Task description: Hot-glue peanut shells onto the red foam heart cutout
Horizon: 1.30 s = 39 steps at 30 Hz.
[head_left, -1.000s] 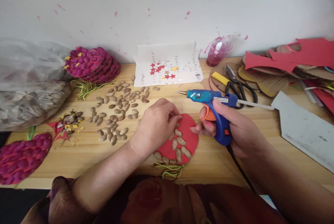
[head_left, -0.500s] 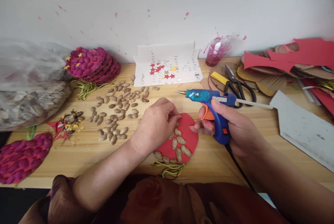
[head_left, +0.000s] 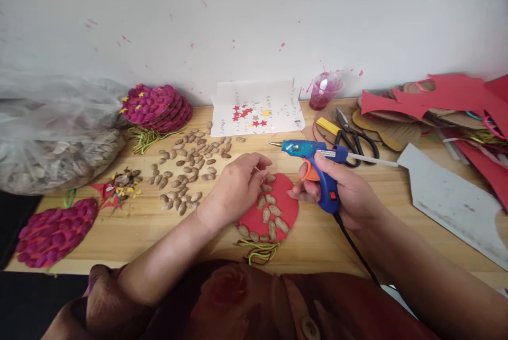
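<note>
My right hand (head_left: 356,195) is wrapped around a blue hot glue gun (head_left: 304,147) with an orange trigger and a white glue stick in its back. Its nozzle points left, above the table. My left hand (head_left: 240,184) hovers over the upper left of a red disc (head_left: 288,197), thumb and index finger slightly apart with nothing visible between them. Just below those fingertips a peanut (head_left: 270,178) lies near the disc's top edge. Several more unshelled peanuts (head_left: 281,225) sit on the disc, partly in a row along its lower rim. Yellow-green yarn (head_left: 260,251) hangs at its bottom.
Loose peanuts (head_left: 184,163) spread left of my hand. Purple peanut-covered discs (head_left: 159,110) are stacked behind, beside a plastic bag (head_left: 59,155). Paper with small stars (head_left: 257,99), a cup of purple liquid (head_left: 323,94), scissors (head_left: 357,141) and red scraps (head_left: 420,102) line the back.
My left fingers have parted and lifted slightly off the peanut at the disc's top edge. The right hand still grips the glue gun. The camera view has shifted a little.
</note>
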{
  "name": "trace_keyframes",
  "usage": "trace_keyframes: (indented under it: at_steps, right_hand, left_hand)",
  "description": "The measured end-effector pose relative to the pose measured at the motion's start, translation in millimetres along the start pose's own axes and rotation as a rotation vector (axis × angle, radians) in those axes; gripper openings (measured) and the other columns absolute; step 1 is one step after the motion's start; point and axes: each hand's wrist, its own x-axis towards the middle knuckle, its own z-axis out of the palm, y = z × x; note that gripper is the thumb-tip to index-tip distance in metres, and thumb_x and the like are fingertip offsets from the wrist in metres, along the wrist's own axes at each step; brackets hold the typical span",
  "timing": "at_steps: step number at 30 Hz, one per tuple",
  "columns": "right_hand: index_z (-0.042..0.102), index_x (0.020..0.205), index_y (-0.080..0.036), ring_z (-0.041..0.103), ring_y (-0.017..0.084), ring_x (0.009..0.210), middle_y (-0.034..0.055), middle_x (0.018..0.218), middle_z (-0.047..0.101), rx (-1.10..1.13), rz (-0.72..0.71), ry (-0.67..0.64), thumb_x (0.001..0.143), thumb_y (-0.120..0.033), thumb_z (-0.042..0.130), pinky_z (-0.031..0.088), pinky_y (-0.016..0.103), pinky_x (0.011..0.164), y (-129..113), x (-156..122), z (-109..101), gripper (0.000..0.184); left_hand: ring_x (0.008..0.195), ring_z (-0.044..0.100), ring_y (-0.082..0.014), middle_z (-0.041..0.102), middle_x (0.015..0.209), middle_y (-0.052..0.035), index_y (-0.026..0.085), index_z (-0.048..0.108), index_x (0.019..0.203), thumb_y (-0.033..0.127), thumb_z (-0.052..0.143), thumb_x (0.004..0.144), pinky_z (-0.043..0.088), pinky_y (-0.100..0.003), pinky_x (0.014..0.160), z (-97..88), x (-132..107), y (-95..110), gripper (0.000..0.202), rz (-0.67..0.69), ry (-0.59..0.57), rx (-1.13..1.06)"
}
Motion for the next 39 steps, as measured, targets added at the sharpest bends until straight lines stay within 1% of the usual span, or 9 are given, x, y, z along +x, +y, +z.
trace_keyframes:
  at_steps: [4, 9, 12, 15, 19, 21, 25, 29, 39]
  right_hand:
    - [0.072, 0.075, -0.016, 0.066, 0.019, 0.061, -0.0005, 0.050, 0.055, 0.019, -0.011, 0.001, 0.090, -0.053, 0.065, 0.060, 0.038, 0.079, -1.2, -1.5, 2.1, 0.040]
    - [0.071, 0.072, -0.017, 0.064, 0.017, 0.060, -0.0008, 0.050, 0.056, 0.021, -0.019, -0.013, 0.084, -0.055, 0.071, 0.061, 0.037, 0.079, 0.1, -2.2, 1.2, 0.041]
    - [0.071, 0.072, -0.018, 0.063, 0.017, 0.058, -0.0012, 0.049, 0.056, 0.019, -0.023, -0.010, 0.079, -0.058, 0.075, 0.062, 0.038, 0.078, 0.6, -0.4, 0.5, 0.041]
    - [0.072, 0.073, -0.019, 0.065, 0.019, 0.058, -0.0014, 0.048, 0.056, 0.015, -0.020, -0.012, 0.075, -0.059, 0.078, 0.062, 0.039, 0.078, -1.1, -0.3, 1.3, 0.040]
    - [0.072, 0.073, -0.020, 0.071, 0.024, 0.065, 0.0001, 0.050, 0.058, -0.022, -0.011, 0.008, 0.072, -0.057, 0.080, 0.063, 0.040, 0.078, -3.7, -3.6, 3.5, 0.038]
    - [0.071, 0.069, -0.021, 0.072, 0.025, 0.068, 0.0005, 0.050, 0.057, -0.044, -0.009, 0.033, 0.070, -0.057, 0.082, 0.064, 0.037, 0.076, -3.5, -3.6, 3.3, 0.037]
    - [0.073, 0.069, -0.025, 0.071, 0.026, 0.062, 0.0031, 0.051, 0.058, -0.089, -0.031, 0.132, 0.070, -0.055, 0.080, 0.066, 0.036, 0.067, -1.2, 1.2, 1.1, 0.031]
    - [0.073, 0.069, -0.029, 0.065, 0.025, 0.050, 0.0049, 0.051, 0.056, -0.098, -0.023, 0.180, 0.067, -0.051, 0.081, 0.064, 0.034, 0.051, -0.8, 2.4, 0.6, 0.024]
    - [0.071, 0.063, -0.029, 0.066, 0.025, 0.052, 0.0075, 0.053, 0.056, -0.174, -0.004, 0.241, 0.061, -0.053, 0.080, 0.062, 0.033, 0.047, -4.3, -0.5, 9.2, 0.026]
  left_hand:
    - [0.102, 0.066, -0.0181, 0.073, 0.109, -0.0051, 0.018, 0.064, 0.116, 0.007, 0.047, 0.097, 0.053, -0.034, 0.094, -5.3, -19.6, 3.5, 0.027, 0.139, 0.064, 0.081]
    - [0.123, 0.053, -0.0240, 0.072, 0.119, -0.0070, 0.021, 0.053, 0.135, 0.002, 0.047, 0.094, 0.049, -0.041, 0.103, 6.1, -41.1, -9.6, 0.046, 0.278, 0.042, 0.176]
    - [0.130, 0.048, -0.0293, 0.071, 0.121, -0.0092, 0.022, 0.044, 0.145, 0.009, 0.048, 0.097, 0.042, -0.052, 0.107, 15.9, -45.9, -19.1, 0.050, 0.309, 0.044, 0.265]
    - [0.131, 0.047, -0.0318, 0.071, 0.119, -0.0122, 0.021, 0.042, 0.147, 0.017, 0.048, 0.101, 0.040, -0.057, 0.105, 20.8, -46.8, -19.9, 0.047, 0.301, 0.032, 0.333]
    - [0.132, 0.047, -0.0323, 0.071, 0.116, -0.0134, 0.017, 0.044, 0.145, 0.027, 0.053, 0.102, 0.039, -0.056, 0.107, 19.8, -45.0, -11.5, 0.045, 0.272, 0.002, 0.335]
    - [0.132, 0.048, -0.0328, 0.072, 0.115, -0.0139, 0.015, 0.047, 0.142, 0.040, 0.060, 0.098, 0.039, -0.053, 0.107, 18.0, -42.7, -8.1, 0.052, 0.279, 0.002, 0.311]
    - [0.133, 0.048, -0.0330, 0.072, 0.115, -0.0126, 0.014, 0.048, 0.140, 0.051, 0.062, 0.095, 0.037, -0.051, 0.110, 14.8, -38.4, -5.2, 0.060, 0.291, -0.021, 0.326]
    - [0.131, 0.049, -0.0321, 0.068, 0.127, -0.0141, 0.014, 0.048, 0.139, 0.054, 0.054, 0.098, 0.034, -0.049, 0.112, 14.5, -38.5, -2.8, 0.057, 0.323, -0.023, 0.388]
    - [0.126, 0.052, -0.0317, 0.068, 0.120, -0.0130, 0.012, 0.052, 0.131, 0.053, 0.055, 0.098, 0.035, -0.046, 0.109, 15.6, -37.6, -1.6, 0.053, 0.345, -0.021, 0.445]
